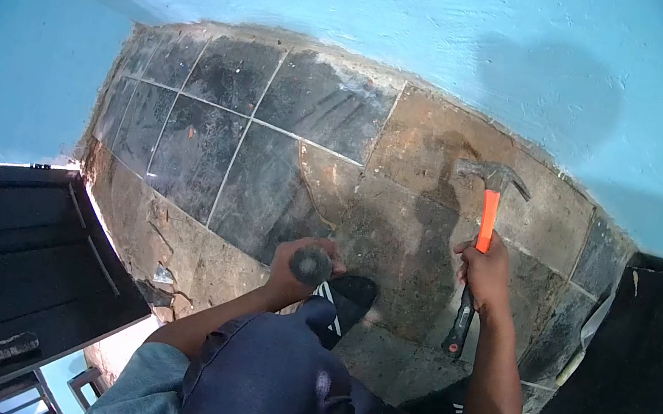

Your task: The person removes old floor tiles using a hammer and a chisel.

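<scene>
My right hand (pixel 486 273) grips a claw hammer (pixel 488 217) around its orange and black handle. The steel head points away from me, above the brown bare patch of floor. Closed around what looks like a chisel (pixel 311 265) is my left hand (pixel 287 273); I see its round dark end head-on, and the rest is hidden below. That hand is over the lower edge of a broken dark tile (pixel 262 184), beside my black shoe (pixel 354 296). The hammer and the round end are well apart.
Dark slate tiles (pixel 205 137) cover the left of the floor, with rough exposed bedding (pixel 435 145) to the right. A blue wall (pixel 361 6) borders the far side. Broken tile pieces (pixel 164 274) lie near a black door (pixel 7 253). A dark panel (pixel 627 354) stands at right.
</scene>
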`<control>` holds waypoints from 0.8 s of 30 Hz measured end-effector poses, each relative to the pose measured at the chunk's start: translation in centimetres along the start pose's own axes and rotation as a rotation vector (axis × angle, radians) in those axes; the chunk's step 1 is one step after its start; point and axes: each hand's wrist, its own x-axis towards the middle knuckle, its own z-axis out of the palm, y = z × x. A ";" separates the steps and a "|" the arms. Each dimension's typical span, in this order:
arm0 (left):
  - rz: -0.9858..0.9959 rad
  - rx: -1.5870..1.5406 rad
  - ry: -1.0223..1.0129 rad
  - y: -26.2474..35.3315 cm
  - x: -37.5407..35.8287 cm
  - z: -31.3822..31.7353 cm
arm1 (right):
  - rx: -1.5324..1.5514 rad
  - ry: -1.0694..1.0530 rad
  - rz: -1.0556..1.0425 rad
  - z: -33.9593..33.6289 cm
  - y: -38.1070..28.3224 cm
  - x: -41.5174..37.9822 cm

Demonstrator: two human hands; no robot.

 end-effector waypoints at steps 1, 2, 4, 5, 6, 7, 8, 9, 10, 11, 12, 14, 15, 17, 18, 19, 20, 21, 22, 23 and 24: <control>-0.164 -0.024 -0.068 0.4 0.3 0.1 | 0.017 -0.003 0.003 0.1 0.0 0.1; -0.330 -0.050 -0.139 1.0 0.6 0.2 | 0.033 -0.005 0.008 0.0 0.0 0.1; -0.300 -0.020 -0.080 4.9 2.0 1.0 | 0.018 -0.019 0.002 0.0 -0.5 0.0; -0.286 -0.005 -0.058 6.1 2.9 1.3 | 0.013 -0.020 0.003 0.0 -0.6 -0.2; -0.259 0.016 -0.071 6.1 4.1 1.3 | 0.006 -0.021 0.009 -0.1 -0.8 -0.3; -0.231 0.040 -0.083 6.1 5.7 1.1 | 0.002 -0.022 0.014 -0.1 -0.9 -0.3; -0.205 0.065 -0.095 6.0 7.3 0.9 | 0.000 -0.025 0.021 -0.1 -1.0 -0.4; -0.160 0.066 -0.056 5.2 9.0 0.6 | 0.018 -0.022 0.020 0.0 -1.0 -0.6; -0.114 0.066 -0.015 4.6 10.9 0.3 | 0.036 -0.021 0.016 0.1 -1.2 -0.9; -0.044 0.084 -0.004 4.7 12.7 -0.1 | 0.053 -0.020 0.010 0.2 -1.3 -1.0; 0.027 0.100 0.007 4.8 14.4 -0.4 | 0.030 -0.025 0.015 0.1 -1.1 -0.9; -0.118 -0.097 0.029 4.6 16.9 0.1 | -0.019 -0.033 0.028 0.1 -0.4 -0.6; -0.190 -0.195 0.040 4.3 17.9 0.4 | -0.004 -0.035 0.029 0.1 -0.4 -0.6; -0.278 -0.128 0.019 2.1 19.4 0.7 | 0.025 -0.037 0.035 0.3 -0.2 -0.7; -0.324 -0.094 0.008 0.9 19.7 0.9 | 0.018 -0.037 0.039 0.3 -0.2 -0.8; -0.316 -0.064 -0.005 0.0 19.8 1.3 | 0.012 -0.038 0.043 0.4 -0.2 -0.8; -0.309 -0.033 -0.018 -0.9 19.7 1.8 | 0.005 -0.040 0.048 0.4 -0.2 -1.0; -0.301 -0.003 -0.031 -1.0 19.7 2.1 | 0.010 -0.043 0.052 0.4 -0.2 -1.1; -0.301 -0.013 -0.020 -1.1 19.7 2.3 | 0.015 -0.045 0.055 0.5 -0.3 -1.2; -0.300 -0.023 -0.009 -1.1 19.8 2.5 | 0.020 -0.046 0.057 0.4 -0.5 -1.3; -0.298 -0.033 0.003 -1.2 19.8 2.6 | 0.002 -0.045 0.046 0.4 -0.7 -1.4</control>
